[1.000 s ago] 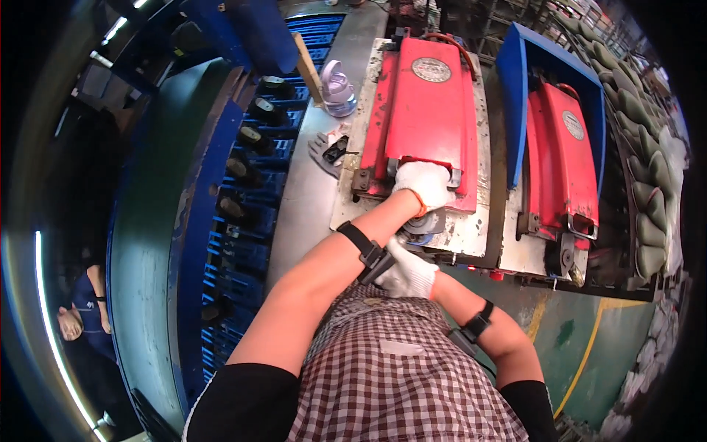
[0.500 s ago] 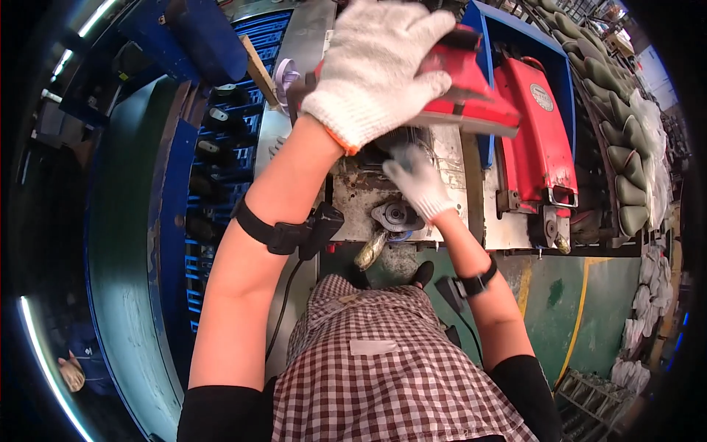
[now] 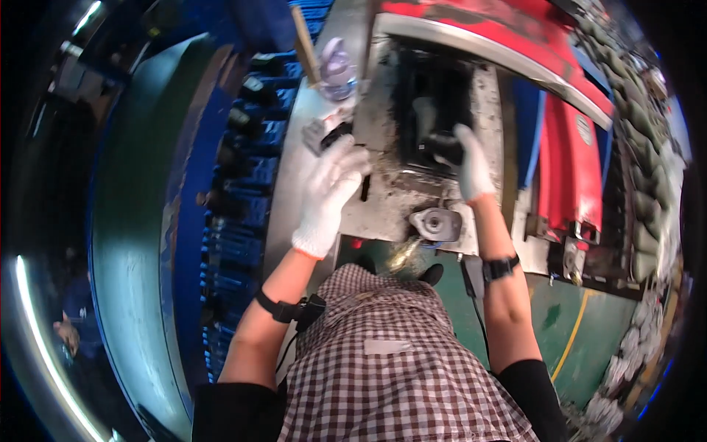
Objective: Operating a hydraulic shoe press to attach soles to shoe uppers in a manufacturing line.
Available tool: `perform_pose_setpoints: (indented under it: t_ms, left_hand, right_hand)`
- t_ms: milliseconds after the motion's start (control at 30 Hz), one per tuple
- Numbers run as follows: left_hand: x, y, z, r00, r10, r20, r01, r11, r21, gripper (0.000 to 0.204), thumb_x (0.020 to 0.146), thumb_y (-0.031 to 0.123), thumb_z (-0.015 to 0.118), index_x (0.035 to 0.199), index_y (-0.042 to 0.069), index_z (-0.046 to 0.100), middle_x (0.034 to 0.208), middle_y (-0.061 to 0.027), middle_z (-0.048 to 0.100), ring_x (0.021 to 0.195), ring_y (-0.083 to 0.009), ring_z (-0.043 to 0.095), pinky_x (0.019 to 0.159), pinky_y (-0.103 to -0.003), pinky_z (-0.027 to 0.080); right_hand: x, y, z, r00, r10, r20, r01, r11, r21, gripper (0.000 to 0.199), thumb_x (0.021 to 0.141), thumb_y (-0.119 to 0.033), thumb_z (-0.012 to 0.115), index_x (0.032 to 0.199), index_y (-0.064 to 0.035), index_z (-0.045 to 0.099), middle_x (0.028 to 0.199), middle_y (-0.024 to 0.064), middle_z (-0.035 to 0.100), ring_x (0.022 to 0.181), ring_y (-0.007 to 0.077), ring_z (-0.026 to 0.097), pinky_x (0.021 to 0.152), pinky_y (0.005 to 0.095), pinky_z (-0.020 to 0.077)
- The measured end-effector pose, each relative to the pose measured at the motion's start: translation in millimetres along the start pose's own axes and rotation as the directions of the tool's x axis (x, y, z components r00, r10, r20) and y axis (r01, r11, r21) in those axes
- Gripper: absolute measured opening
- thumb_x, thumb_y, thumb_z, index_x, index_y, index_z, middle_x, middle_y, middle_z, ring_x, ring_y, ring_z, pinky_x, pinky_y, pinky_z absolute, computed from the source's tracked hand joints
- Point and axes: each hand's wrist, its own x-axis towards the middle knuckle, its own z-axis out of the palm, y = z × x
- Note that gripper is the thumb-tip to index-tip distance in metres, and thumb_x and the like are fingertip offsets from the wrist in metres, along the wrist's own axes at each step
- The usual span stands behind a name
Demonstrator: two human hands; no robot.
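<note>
My left hand [image 3: 328, 195], in a white knit glove, is over the metal bench strip with its blurred fingers apart. Just beyond its fingertips is a small black object [image 3: 337, 136] beside a greyish, crumpled-looking piece. My gloved right hand [image 3: 475, 168] is at the near right corner of a glossy black mould [image 3: 428, 96]. Its fingers are closed round a dark rounded piece [image 3: 445, 147], whose kind is too blurred to tell. Above the mould, the red press lid [image 3: 486, 29] stands raised, with its pale metal edge facing me.
A second red press [image 3: 571, 162] stands at the right beside a blue frame. A grey round fitting with a handle [image 3: 436, 223] juts from the bench's front. A clear purplish container [image 3: 338, 70] sits behind my left hand. Rows of olive-green pieces [image 3: 641, 147] line the far right; a conveyor [image 3: 140, 221] runs left.
The red lid has swung up, exposing the black mould. My left hand has left the lid and come down to the left. My right hand is now on the dark piece. The view has shifted.
</note>
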Motion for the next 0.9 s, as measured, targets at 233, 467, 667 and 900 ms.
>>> perform_pose_setpoints:
  t_ms: [233,467,667,900]
  left_hand:
    - [-34,-64,-29,0.969,-0.247,0.018,0.209,0.772,-0.600,0.065,0.105,0.052,0.058,0.155,0.010,0.047,0.150,-0.0174,0.057,0.138,-0.0332,0.056,0.120,-0.050,0.043]
    - [-99,-99,-139,0.658,-0.482,-0.579,-0.039,0.747,-0.664,0.037,0.092,0.019,0.070,0.128,0.008,0.068,0.119,-0.0106,0.073,0.108,-0.0283,0.072,0.097,-0.044,0.060]
    - [-118,-127,-300,0.257,-0.286,-0.923,0.144,0.956,-0.257,0.015,0.085,0.027,0.077,0.083,0.019,0.064,0.090,-0.0015,0.068,0.077,-0.0193,0.066,0.073,-0.039,0.056]
    - [-108,-129,-412,0.091,-0.023,-0.996,0.793,0.607,0.059,0.050,0.099,0.044,0.066,0.124,0.001,0.068,0.126,-0.0168,0.068,0.115,-0.0332,0.064,0.099,-0.045,0.050]
  right_hand:
    - [-118,32,64,0.891,0.044,0.453,0.045,0.982,-0.184,0.072,0.109,-0.042,0.055,0.164,-0.0016,0.035,0.170,0.0149,0.037,0.158,0.0312,0.033,0.131,0.0414,0.0199]
    - [-116,44,32,0.767,-0.450,0.458,0.595,0.229,-0.770,0.048,0.100,-0.027,0.065,0.144,-0.0077,0.063,0.143,0.0192,0.062,0.141,0.0385,0.051,0.119,0.0528,0.0373]
    - [-112,58,27,0.779,-0.484,0.399,0.506,0.107,-0.856,0.033,0.091,-0.008,0.072,0.124,-0.0081,0.074,0.113,0.0145,0.073,0.115,0.0345,0.066,0.105,0.0452,0.0482]
    - [-111,57,36,0.750,-0.504,0.428,0.529,0.069,-0.846,0.028,0.090,-0.003,0.071,0.117,-0.0067,0.077,0.096,0.0126,0.072,0.092,0.0310,0.067,0.090,0.0419,0.0528]
